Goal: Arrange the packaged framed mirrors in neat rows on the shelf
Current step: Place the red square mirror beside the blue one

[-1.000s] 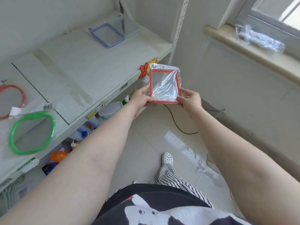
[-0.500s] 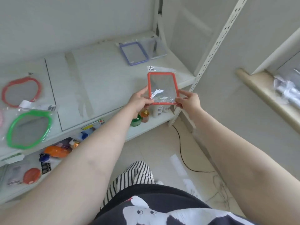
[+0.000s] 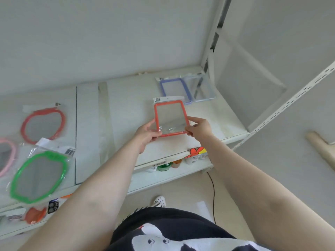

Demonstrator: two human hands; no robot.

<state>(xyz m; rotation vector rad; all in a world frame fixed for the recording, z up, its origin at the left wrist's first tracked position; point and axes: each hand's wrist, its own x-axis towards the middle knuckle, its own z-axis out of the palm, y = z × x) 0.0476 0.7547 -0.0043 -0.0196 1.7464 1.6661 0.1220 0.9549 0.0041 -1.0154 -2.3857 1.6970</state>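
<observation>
Orange mirror (image 3: 170,118) in clear wrap, its lower corners hidden by both hands: left hand (image 3: 147,135) and right hand (image 3: 199,128) pinch it above the shelf (image 3: 126,105), before the purple mirror (image 3: 175,89).

Both my bare forearms reach forward from the lower corners and draw together ahead of me. My left hand (image 3: 147,135) curls at the lower left corner of what I hold, thumb on top and fingers beneath. My right hand (image 3: 199,127) pinches the lower right corner, thumb forward. Each grip is closed, wrists nearly level.
</observation>
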